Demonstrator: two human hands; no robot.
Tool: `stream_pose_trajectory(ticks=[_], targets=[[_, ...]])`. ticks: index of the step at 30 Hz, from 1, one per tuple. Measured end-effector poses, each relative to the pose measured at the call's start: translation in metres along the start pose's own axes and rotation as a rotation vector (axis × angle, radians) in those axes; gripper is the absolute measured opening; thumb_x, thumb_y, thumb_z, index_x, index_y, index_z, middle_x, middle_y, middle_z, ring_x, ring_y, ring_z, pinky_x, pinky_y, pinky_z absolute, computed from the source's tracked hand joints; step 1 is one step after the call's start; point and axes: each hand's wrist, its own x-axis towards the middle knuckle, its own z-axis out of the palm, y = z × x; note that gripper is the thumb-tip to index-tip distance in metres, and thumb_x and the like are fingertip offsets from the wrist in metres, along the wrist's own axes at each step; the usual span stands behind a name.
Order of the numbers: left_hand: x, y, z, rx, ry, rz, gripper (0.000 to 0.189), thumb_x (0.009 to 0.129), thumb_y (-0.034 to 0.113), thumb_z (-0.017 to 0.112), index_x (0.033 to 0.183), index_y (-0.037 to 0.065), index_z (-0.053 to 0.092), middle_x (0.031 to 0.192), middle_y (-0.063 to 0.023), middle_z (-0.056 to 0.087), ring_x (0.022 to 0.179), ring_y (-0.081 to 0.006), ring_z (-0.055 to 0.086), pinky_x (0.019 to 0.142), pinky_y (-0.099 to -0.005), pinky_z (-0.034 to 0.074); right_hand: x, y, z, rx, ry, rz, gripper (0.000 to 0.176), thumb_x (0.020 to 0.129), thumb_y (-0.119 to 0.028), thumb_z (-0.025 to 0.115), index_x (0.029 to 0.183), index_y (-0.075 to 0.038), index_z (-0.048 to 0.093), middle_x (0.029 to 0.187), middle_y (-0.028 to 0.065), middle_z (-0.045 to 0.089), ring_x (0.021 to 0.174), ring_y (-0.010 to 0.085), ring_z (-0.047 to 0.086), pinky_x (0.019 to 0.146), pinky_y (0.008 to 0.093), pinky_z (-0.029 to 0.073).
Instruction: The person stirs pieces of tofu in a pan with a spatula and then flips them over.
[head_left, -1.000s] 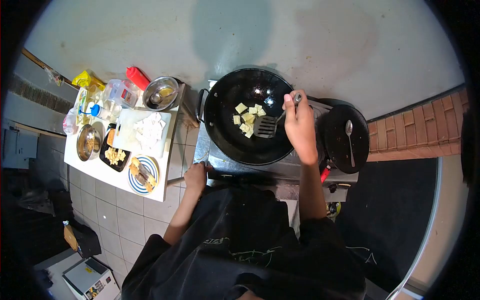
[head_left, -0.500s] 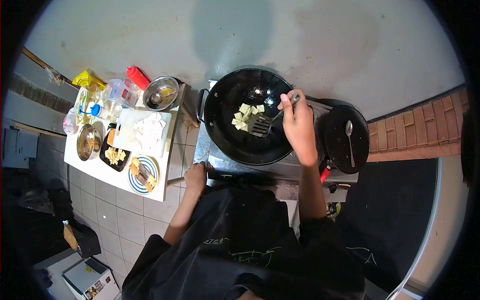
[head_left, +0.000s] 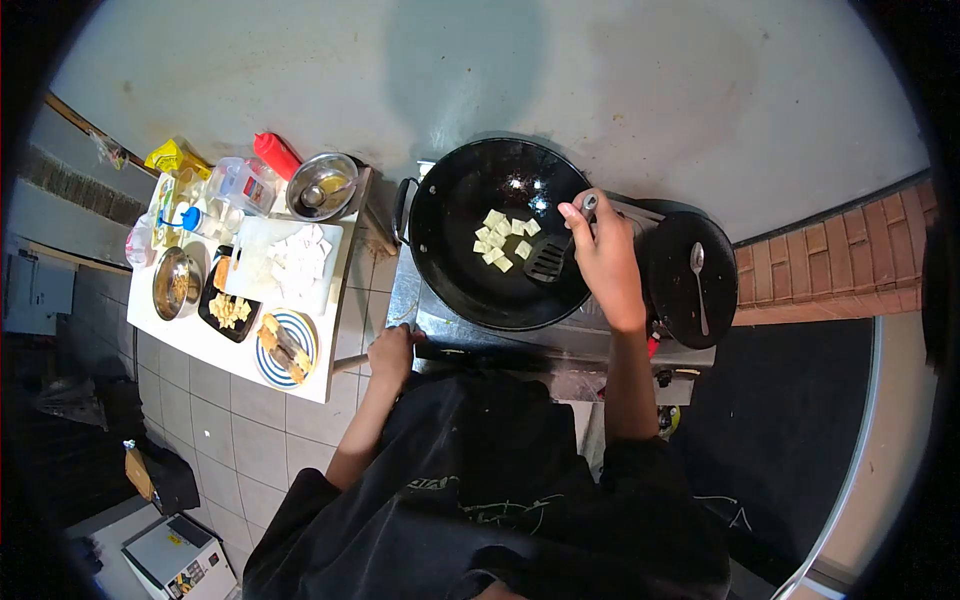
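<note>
Chunks of pale food [head_left: 496, 240] lie in a loose cluster on the floor of a large black wok [head_left: 450, 285], a little left of the end of the spatula [head_left: 545, 262]. They are creamy yellow-white, mostly squarish with straight cut edges, and small against the wok. Several press against or overlap one another in the middle of the group, while a few on the right side sit slightly apart. Their faces look light, with no obvious browning.

The spatula has a dark, slotted blade, held low inside the wok just beside the nearest chunk; whether the two touch is hard to tell. The right hand [head_left: 608, 255] grasps its handle above the wok's right side, the handle's tip showing beyond the thumb. The left hand [head_left: 391, 352] is curled at the front left corner of the stove [head_left: 400, 300]; I cannot tell whether it grips anything.

The wok's inside is dark, with bright glints toward the back, and a loop handle stands out on its left. To its right, a spoon [head_left: 700, 290] lies on a round black pan [head_left: 668, 280]. On the counter [head_left: 180, 335] at left, white pieces [head_left: 298, 258] cover part of a cutting board [head_left: 253, 245].
</note>
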Motion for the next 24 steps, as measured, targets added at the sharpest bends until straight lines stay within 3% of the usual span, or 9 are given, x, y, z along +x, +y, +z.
stream_pose_trajectory(ticks=[6,8,9,11,17,24], targets=[[0.001,-0.004,0.007,-0.003,-0.003,0.012,0.040,0.093,0.044,0.059,0.090,0.006,0.069,0.084,-0.0179,0.070,0.082,-0.0363,0.070,0.068,-0.0488,0.054,-0.004,0.004,0.005,0.152,-0.054,0.034,0.026,0.096,-0.022,0.063,0.089,0.002,0.054,0.064,0.0171,0.053,0.056,0.0300,0.051,0.057,0.0386,0.041],[0.001,-0.003,0.008,0.011,-0.005,0.006,0.041,0.093,0.045,0.058,0.090,0.006,0.069,0.084,-0.0177,0.070,0.082,-0.0362,0.070,0.068,-0.0489,0.054,-0.007,0.003,0.002,0.212,-0.120,0.089,0.027,0.095,-0.022,0.065,0.088,0.002,0.056,0.060,0.0113,0.052,0.051,0.0186,0.050,0.053,0.0358,0.040],[0.001,-0.003,0.007,0.023,-0.007,0.009,0.041,0.093,0.045,0.058,0.091,0.006,0.069,0.085,-0.0176,0.070,0.082,-0.0361,0.070,0.068,-0.0488,0.055,-0.008,0.001,0.000,0.212,-0.121,0.089,0.027,0.095,-0.022,0.065,0.088,0.002,0.056,0.060,0.0113,0.052,0.051,0.0186,0.050,0.053,0.0358,0.040],[0.000,-0.002,0.006,0.034,-0.010,0.013,0.042,0.093,0.046,0.058,0.091,0.006,0.069,0.085,-0.0175,0.070,0.083,-0.0359,0.070,0.068,-0.0487,0.055,-0.011,-0.004,-0.004,0.300,-0.213,0.183,0.028,0.094,-0.024,0.068,0.087,0.001,0.058,0.058,0.0059,0.052,0.049,0.0099,0.047,0.050,0.0327,0.037],[0.000,-0.002,0.006,0.019,0.006,0.021,0.042,0.094,0.046,0.056,0.091,0.006,0.069,0.086,-0.0175,0.070,0.083,-0.0357,0.070,0.068,-0.0485,0.055,-0.010,0.013,-0.005,0.243,-0.352,0.236,0.031,0.092,-0.023,0.069,0.077,0.002,0.060,0.056,0.0024,0.046,0.054,0.0061,0.039,0.051,0.0290,0.033],[0.000,0.000,0.002,0.008,-0.043,-0.012,0.041,0.094,0.045,0.057,0.092,0.006,0.069,0.089,-0.0178,0.070,0.085,-0.0363,0.070,0.071,-0.0487,0.054,-0.022,0.033,0.016,0.283,-0.358,0.260,0.035,0.095,-0.020,0.065,0.072,0.003,0.055,0.057,0.0022,0.037,0.059,0.0071,0.034,0.052,0.0295,0.031]])
